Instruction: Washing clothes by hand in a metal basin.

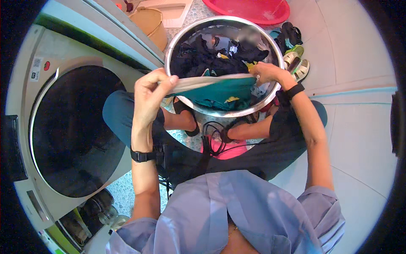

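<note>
Both hands stretch a teal cloth over the near rim of a steel basin.

Left hand [151, 94] pinches one end of the cloth [220, 89]; right hand [267, 73] is closed on the other end. Long axis of the cloth runs side to side between the hands, its body sagging just below them into the basin [169, 46]. Dark laundry [211, 57] lies just beyond both hands. Washer door [67, 131] sits well off the left hand's side. Neither hand is nearer.
</note>
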`<state>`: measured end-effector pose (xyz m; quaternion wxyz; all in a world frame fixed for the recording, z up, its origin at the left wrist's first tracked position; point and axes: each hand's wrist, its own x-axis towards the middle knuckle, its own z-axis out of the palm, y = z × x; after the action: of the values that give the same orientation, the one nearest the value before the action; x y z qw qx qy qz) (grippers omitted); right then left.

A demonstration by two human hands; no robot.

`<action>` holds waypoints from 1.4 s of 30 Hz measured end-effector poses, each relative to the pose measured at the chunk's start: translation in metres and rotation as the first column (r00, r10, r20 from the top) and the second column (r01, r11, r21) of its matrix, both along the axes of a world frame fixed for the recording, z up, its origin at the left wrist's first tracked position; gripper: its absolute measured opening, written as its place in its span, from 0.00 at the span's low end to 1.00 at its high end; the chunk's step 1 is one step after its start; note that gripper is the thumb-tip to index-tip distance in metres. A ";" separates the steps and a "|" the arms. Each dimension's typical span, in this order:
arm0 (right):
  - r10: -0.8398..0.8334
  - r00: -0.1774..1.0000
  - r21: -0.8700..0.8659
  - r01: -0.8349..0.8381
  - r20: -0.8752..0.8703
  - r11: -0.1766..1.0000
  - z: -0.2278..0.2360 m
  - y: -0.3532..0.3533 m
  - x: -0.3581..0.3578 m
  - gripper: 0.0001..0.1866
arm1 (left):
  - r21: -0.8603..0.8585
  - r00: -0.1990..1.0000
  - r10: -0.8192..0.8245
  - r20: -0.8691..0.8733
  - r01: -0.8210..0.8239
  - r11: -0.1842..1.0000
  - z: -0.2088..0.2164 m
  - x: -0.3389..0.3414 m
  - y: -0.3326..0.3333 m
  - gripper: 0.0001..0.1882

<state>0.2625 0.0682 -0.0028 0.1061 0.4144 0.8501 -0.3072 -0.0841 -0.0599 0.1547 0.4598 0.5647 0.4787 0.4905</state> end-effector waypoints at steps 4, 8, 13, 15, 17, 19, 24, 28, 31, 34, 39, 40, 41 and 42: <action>0.176 0.951 0.629 -0.300 0.254 0.717 0.066 0.000 0.006 0.10 | 0.204 0.999 -0.023 0.029 0.017 0.979 0.003 -0.028 -0.008 0.14; -0.029 0.993 0.822 -0.077 0.114 0.564 0.142 -0.023 0.026 0.12 | 0.314 0.931 -0.001 -0.366 0.125 0.941 0.031 -0.028 -0.022 0.18; -0.178 0.878 0.426 -0.032 0.444 0.904 0.076 -0.004 0.065 0.13 | -0.012 0.489 -0.116 -0.864 0.211 0.977 0.002 -0.022 -0.021 0.21; -0.173 0.858 0.257 0.050 0.484 0.965 0.029 0.012 0.069 0.13 | -0.084 0.382 -0.239 -0.893 0.382 0.920 -0.018 -0.016 -0.020 0.17; -0.183 0.897 0.146 0.135 0.403 0.980 -0.004 0.014 0.058 0.15 | -0.097 0.355 -0.262 -0.897 0.421 0.902 -0.032 -0.013 -0.028 0.16; -0.182 0.906 -0.016 0.204 0.382 0.979 -0.013 0.016 0.042 0.21 | -0.193 0.335 -0.298 -0.894 0.312 0.930 -0.040 -0.013 -0.027 0.14; -0.229 0.921 -0.011 0.244 0.315 0.970 -0.031 0.014 0.030 0.26 | -0.321 0.291 -0.397 -0.871 0.275 0.906 -0.035 -0.015 -0.042 0.13; -0.300 0.887 -0.236 0.394 0.352 0.888 -0.035 0.019 0.018 0.25 | -0.284 0.262 -0.382 -0.886 0.344 0.895 -0.038 -0.013 -0.050 0.12; -0.154 0.909 -0.061 0.192 0.387 0.980 -0.047 0.015 0.011 0.25 | -0.289 0.300 -0.402 -0.865 0.358 0.888 -0.037 -0.011 -0.050 0.12; -0.173 0.932 -0.009 0.186 0.317 0.983 -0.069 0.012 0.009 0.22 | -0.295 0.291 -0.412 -0.863 0.372 0.880 -0.031 -0.006 -0.047 0.12; -0.058 0.948 0.160 0.008 0.312 0.987 -0.081 -0.008 -0.017 0.16 | -0.318 0.288 -0.419 -0.861 0.338 0.886 -0.034 -0.008 -0.048 0.13; -0.080 0.957 0.214 0.019 0.279 0.977 -0.088 -0.010 -0.017 0.17 | -0.318 0.294 -0.424 -0.857 0.345 0.883 -0.035 -0.008 -0.048 0.13; -0.071 0.959 0.212 0.011 0.275 0.977 -0.092 -0.011 -0.019 0.17 | -0.321 0.294 -0.423 -0.857 0.336 0.885 -0.034 -0.009 -0.049 0.13; -0.097 0.962 0.285 0.021 0.255 0.958 -0.095 -0.012 -0.019 0.16 | -0.300 0.298 -0.411 -0.862 0.353 0.886 -0.034 -0.009 -0.048 0.13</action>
<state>0.2435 0.0560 -0.0979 0.1506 0.4881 0.8500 -0.1287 -0.0926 -0.1080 0.1209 0.2416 0.8222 0.5143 -0.0335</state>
